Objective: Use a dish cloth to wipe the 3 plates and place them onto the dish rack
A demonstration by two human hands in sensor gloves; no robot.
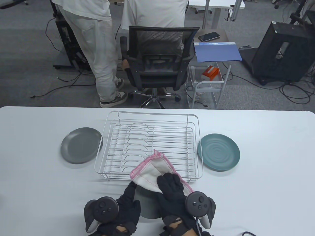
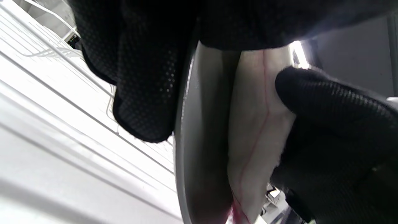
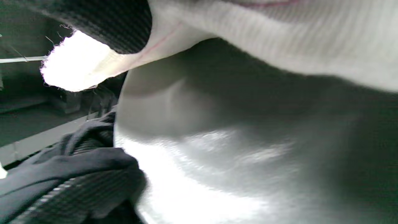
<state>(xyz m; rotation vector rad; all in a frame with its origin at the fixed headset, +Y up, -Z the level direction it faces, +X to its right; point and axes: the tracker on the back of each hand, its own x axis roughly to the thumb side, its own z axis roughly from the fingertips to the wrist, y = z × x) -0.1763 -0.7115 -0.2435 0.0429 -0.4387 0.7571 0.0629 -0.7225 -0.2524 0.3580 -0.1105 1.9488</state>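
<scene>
A grey plate (image 1: 147,205) is held tilted up off the table at the near edge, in front of the white wire dish rack (image 1: 147,145). My left hand (image 1: 130,194) grips its left rim; the left wrist view shows the plate (image 2: 199,140) edge-on between the gloved fingers (image 2: 143,81). My right hand (image 1: 171,182) holds a white dish cloth with pink trim (image 1: 151,172) against the plate's face. The cloth (image 3: 279,40) lies over the plate (image 3: 233,146) in the right wrist view. A second grey plate (image 1: 81,145) lies left of the rack, a teal plate (image 1: 218,152) right of it.
The rack holds nothing. Beyond the table's far edge stand an office chair (image 1: 157,64), a wire trolley (image 1: 206,91) and a person's legs (image 1: 98,61).
</scene>
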